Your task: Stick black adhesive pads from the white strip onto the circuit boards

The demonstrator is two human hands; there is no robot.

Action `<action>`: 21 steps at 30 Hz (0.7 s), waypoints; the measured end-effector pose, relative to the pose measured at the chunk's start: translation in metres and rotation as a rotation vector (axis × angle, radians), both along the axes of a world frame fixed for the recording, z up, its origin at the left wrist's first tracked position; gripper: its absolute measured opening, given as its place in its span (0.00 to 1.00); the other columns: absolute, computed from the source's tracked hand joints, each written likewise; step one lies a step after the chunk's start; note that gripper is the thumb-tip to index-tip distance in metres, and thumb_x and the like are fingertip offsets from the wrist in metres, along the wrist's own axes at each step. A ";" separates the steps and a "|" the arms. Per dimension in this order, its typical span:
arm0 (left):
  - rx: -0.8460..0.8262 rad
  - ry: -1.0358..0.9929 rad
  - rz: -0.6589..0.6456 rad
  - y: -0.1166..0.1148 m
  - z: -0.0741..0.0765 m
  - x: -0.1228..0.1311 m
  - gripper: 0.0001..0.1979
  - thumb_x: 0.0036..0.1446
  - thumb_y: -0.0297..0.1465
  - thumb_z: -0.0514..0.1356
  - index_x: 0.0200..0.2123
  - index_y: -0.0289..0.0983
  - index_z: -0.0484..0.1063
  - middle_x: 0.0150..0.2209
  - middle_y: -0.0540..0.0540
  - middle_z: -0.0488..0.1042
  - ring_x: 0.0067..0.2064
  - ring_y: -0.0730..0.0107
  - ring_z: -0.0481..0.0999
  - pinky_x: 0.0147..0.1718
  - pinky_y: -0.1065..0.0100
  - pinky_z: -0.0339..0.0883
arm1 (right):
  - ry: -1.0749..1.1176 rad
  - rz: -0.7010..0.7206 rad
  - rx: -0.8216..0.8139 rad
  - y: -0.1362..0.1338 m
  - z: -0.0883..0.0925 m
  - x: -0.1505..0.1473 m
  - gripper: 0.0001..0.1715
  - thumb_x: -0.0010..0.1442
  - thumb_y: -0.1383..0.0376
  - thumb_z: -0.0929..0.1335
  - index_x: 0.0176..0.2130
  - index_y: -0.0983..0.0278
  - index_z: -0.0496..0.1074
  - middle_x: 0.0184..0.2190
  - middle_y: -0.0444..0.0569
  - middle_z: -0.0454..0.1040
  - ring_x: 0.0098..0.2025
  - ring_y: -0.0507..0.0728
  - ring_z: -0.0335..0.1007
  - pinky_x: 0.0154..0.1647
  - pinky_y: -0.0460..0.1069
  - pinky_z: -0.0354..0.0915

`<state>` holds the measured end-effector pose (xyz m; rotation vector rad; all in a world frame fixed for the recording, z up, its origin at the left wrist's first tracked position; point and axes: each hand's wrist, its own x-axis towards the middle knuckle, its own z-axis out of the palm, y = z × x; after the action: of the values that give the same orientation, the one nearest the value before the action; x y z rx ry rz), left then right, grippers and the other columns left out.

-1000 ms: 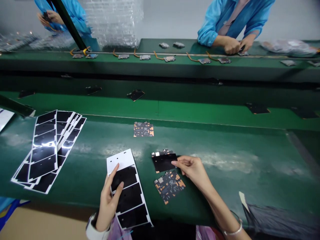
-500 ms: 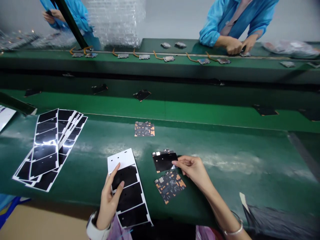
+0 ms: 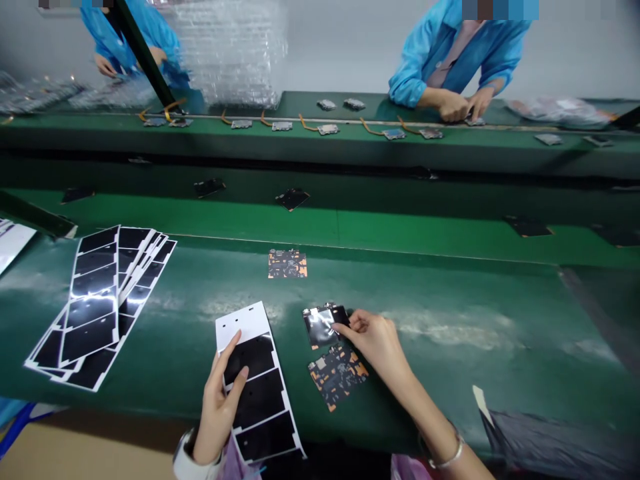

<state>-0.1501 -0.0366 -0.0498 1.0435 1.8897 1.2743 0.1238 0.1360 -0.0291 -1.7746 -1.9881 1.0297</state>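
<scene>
My left hand (image 3: 220, 400) lies on a white backing sheet (image 3: 257, 383) that carries black rectangular stickers, fingers stretched out flat along its left side. My right hand (image 3: 375, 340) presses its fingertips, drawn together, on a black film-covered board (image 3: 323, 323) lying on the green bench. Just below it lies a bare circuit board (image 3: 337, 373) with orange patches. A third circuit board (image 3: 287, 264) rests further back on the bench.
A fanned pile of sticker sheets (image 3: 100, 300) lies at the left. Black pieces (image 3: 293, 198) ride the green conveyor behind. On the far bench, small parts (image 3: 283, 125) lie in a row; two people in blue coats (image 3: 450, 60) work there. A dark bag (image 3: 560, 437) sits lower right.
My right hand's fingertips have slid left onto the black board, which now shows a shiny glare. The pieces on the conveyor have drifted right. My left hand has stayed put.
</scene>
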 end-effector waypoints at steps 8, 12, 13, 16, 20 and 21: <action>0.015 -0.044 0.029 0.000 -0.003 -0.003 0.25 0.63 0.43 0.65 0.62 0.51 0.71 0.66 0.48 0.68 0.71 0.53 0.60 0.72 0.49 0.44 | -0.691 0.254 0.041 0.020 0.045 -0.016 0.16 0.61 0.54 0.75 0.37 0.63 0.74 0.36 0.57 0.82 0.41 0.68 0.81 0.31 0.50 0.62; 0.006 -0.137 0.123 0.000 -0.005 -0.002 0.26 0.59 0.46 0.66 0.60 0.47 0.73 0.66 0.46 0.68 0.71 0.48 0.58 0.72 0.48 0.45 | -0.632 0.105 -0.002 0.049 0.033 0.011 0.22 0.62 0.47 0.73 0.43 0.61 0.71 0.36 0.55 0.81 0.41 0.69 0.81 0.32 0.52 0.64; 0.009 -0.169 0.154 0.000 -0.004 -0.001 0.27 0.59 0.47 0.66 0.60 0.47 0.73 0.66 0.47 0.68 0.71 0.48 0.58 0.72 0.48 0.45 | -0.604 0.041 -0.002 0.063 0.027 0.022 0.22 0.63 0.45 0.71 0.41 0.60 0.71 0.36 0.54 0.81 0.41 0.68 0.81 0.32 0.52 0.64; 0.040 -0.241 0.228 0.002 0.001 -0.001 0.30 0.57 0.48 0.67 0.61 0.48 0.71 0.66 0.48 0.68 0.71 0.48 0.59 0.72 0.49 0.46 | -0.501 -0.164 -0.005 0.114 0.011 0.057 0.28 0.59 0.38 0.71 0.37 0.59 0.70 0.38 0.55 0.81 0.42 0.68 0.80 0.34 0.52 0.65; 0.082 -0.235 0.232 0.006 0.014 -0.001 0.32 0.56 0.48 0.68 0.62 0.48 0.70 0.66 0.49 0.67 0.71 0.48 0.58 0.72 0.50 0.45 | -0.445 -0.428 0.101 0.175 0.008 0.089 0.29 0.58 0.38 0.70 0.37 0.60 0.72 0.40 0.59 0.80 0.42 0.69 0.79 0.36 0.54 0.66; 0.092 -0.234 0.224 0.007 0.018 0.000 0.31 0.56 0.47 0.68 0.62 0.48 0.69 0.67 0.50 0.67 0.71 0.50 0.58 0.72 0.52 0.45 | -0.439 -0.465 0.125 0.187 0.011 0.093 0.28 0.59 0.40 0.71 0.37 0.61 0.72 0.40 0.60 0.80 0.42 0.69 0.78 0.36 0.54 0.66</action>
<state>-0.1498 -0.0291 -0.0316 0.7057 1.8188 1.5505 0.2167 0.3227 -0.0178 -2.3813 -1.6648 0.3853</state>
